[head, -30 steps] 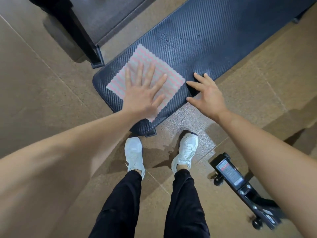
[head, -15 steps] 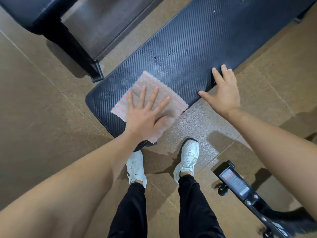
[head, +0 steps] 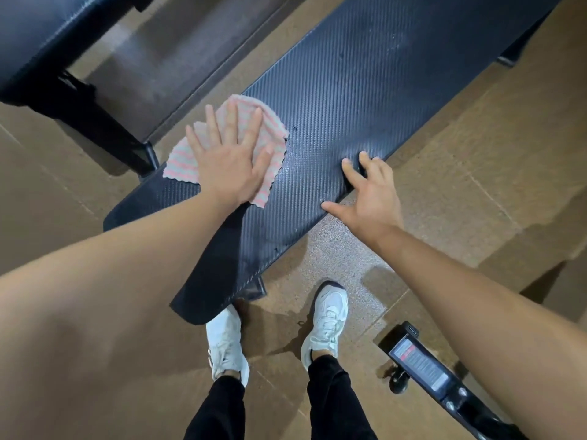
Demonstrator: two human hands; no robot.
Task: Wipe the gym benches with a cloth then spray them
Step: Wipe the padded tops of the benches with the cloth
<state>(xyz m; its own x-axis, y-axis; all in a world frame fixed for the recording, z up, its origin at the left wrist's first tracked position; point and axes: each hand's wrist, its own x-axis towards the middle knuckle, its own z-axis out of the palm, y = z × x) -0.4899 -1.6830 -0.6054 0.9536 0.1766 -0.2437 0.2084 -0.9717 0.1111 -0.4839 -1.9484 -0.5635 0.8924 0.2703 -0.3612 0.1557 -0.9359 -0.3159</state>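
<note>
Presses striped cloth [head: 274, 136] flat under splayed left hand [head: 228, 166], with bench pad [head: 381, 74] stretching away toward 1 o'clock; braces open-fingered right hand [head: 371, 195] on its edge at 3 o'clock.

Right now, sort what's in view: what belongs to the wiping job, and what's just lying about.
Job:
striped cloth, pressed flat by the left hand
black bench under it
right hand braced on the bench's near edge

Lying about:
wheeled frame with a label, at lower right
padded equipment at top left, untouched
</note>
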